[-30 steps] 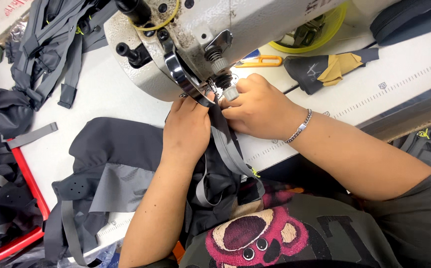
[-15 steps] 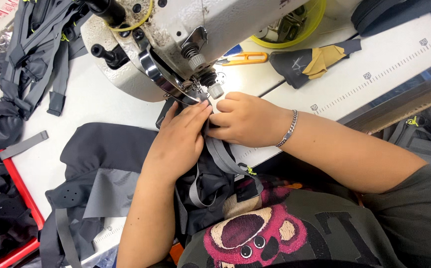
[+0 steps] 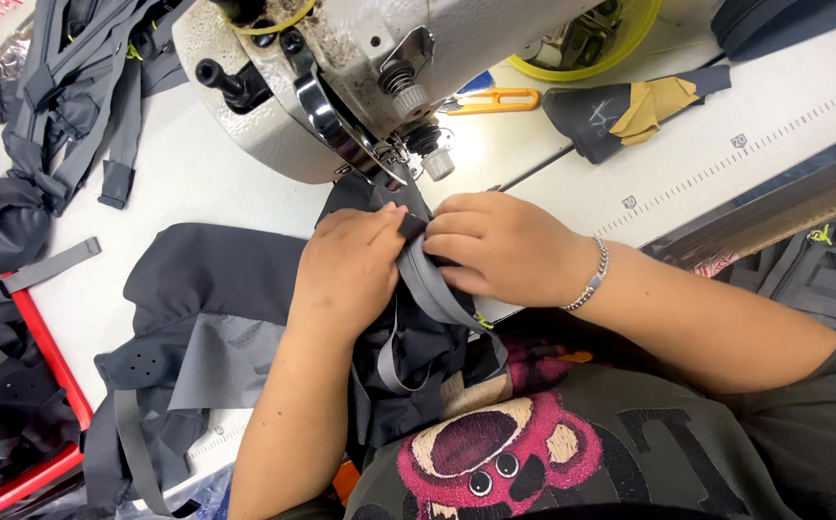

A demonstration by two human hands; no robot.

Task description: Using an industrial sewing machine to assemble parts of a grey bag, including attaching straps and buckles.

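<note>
My left hand (image 3: pixel 352 272) and my right hand (image 3: pixel 495 246) meet at the presser foot of a white industrial sewing machine (image 3: pixel 360 77). Both pinch a grey webbing strap (image 3: pixel 432 289) against dark grey fabric (image 3: pixel 216 289) under the needle area. The strap runs down from my fingers toward my lap and loops there. My right wrist wears a silver bracelet (image 3: pixel 593 274). The needle itself is hidden behind my fingers and the machine head.
Yellow-handled snips (image 3: pixel 490 99) and a black-and-tan fabric piece (image 3: pixel 630 111) lie on the white table behind the machine. A yellow bowl (image 3: pixel 620 39) sits at the back. Grey straps (image 3: pixel 71 106) pile at far left, above a red crate rim (image 3: pixel 38 347).
My view has drifted so the machine and hands sit lower and more to the right. Both hands stay pinched on the strap at the presser foot, my left fingers curled tighter over it.
</note>
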